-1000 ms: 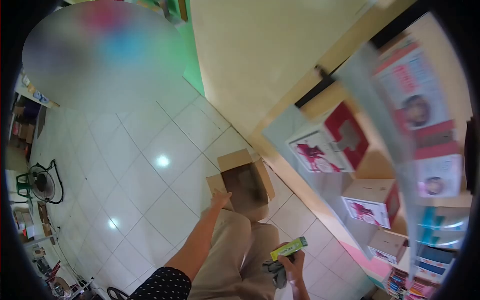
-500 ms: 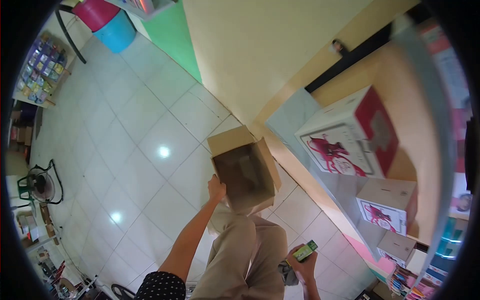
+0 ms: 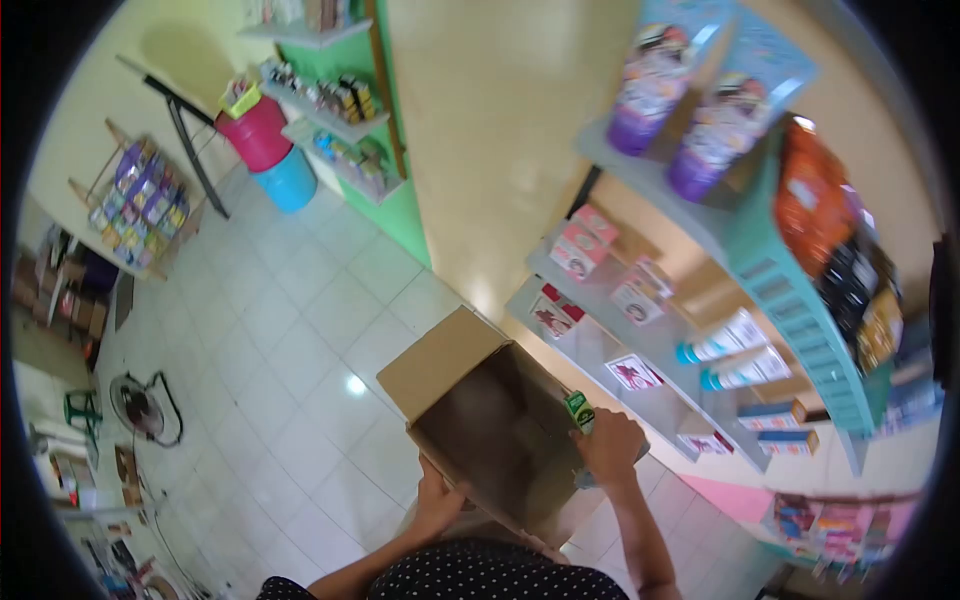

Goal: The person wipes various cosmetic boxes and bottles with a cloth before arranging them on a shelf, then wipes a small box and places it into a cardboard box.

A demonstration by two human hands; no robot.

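An open cardboard box (image 3: 445,365), its flaps spread, is held up close to my body. My left hand (image 3: 437,500) grips the box's near left edge. At the box's right side, my right hand (image 3: 608,445) is closed round a small green and yellow packet (image 3: 579,408). A greyish cloth-like item (image 3: 586,480) shows below the same hand. The inside of the box is dark, and I make out nothing in it.
Shelves (image 3: 650,170) on the right hold purple tubes (image 3: 640,110), pink boxes, white tubes and a teal basket (image 3: 800,300). A fan (image 3: 140,405) stands on the tiled floor at left. Pink and blue tubs (image 3: 285,180) are by the far wall.
The view has tilted up, showing higher shelves. The box has come up nearer my body. My right hand has moved from low beside my leg to the box's right side, still with the green packet.
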